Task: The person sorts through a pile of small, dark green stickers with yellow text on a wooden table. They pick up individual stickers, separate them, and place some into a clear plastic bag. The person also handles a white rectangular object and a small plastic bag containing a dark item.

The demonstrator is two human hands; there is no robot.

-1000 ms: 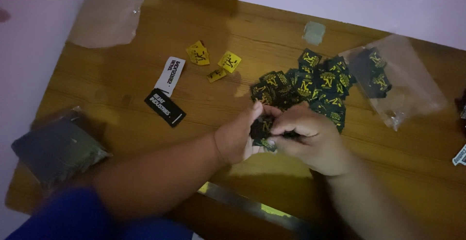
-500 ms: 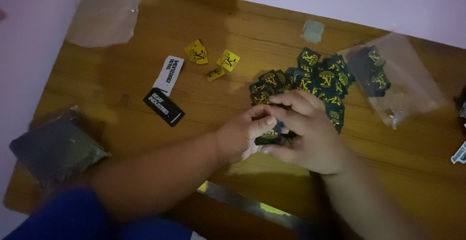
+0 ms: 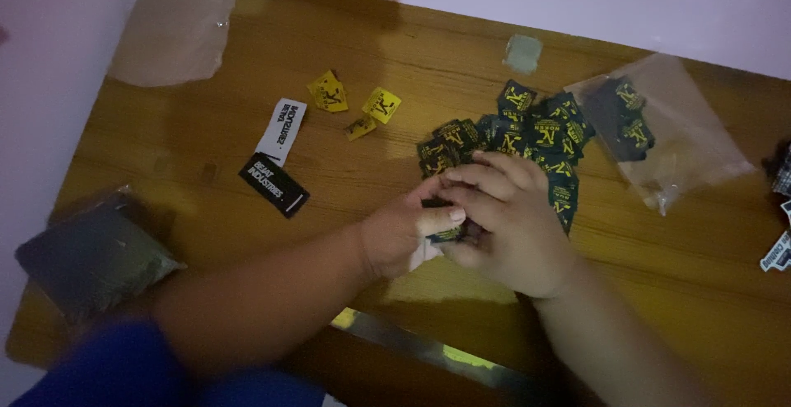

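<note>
My left hand (image 3: 405, 232) and my right hand (image 3: 511, 222) meet over the middle of a wooden table (image 3: 206, 184). Together they pinch a small dark label (image 3: 445, 234), mostly hidden between the fingers. A pile of several dark square labels with yellow print (image 3: 527, 131) lies just beyond the fingertips. My right hand's fingers curl over the near edge of that pile.
A clear plastic bag (image 3: 667, 139) with a few dark labels lies at the right. Three yellow labels (image 3: 354, 102), a white label (image 3: 282, 129) and a black label (image 3: 273, 184) lie left of centre. A grey packet (image 3: 91, 259) sits at the near left, an empty clear bag (image 3: 173, 36) at far left.
Both hands have moved slightly up toward the pile, and my right hand's fingers have closed further over the label held between the hands.
</note>
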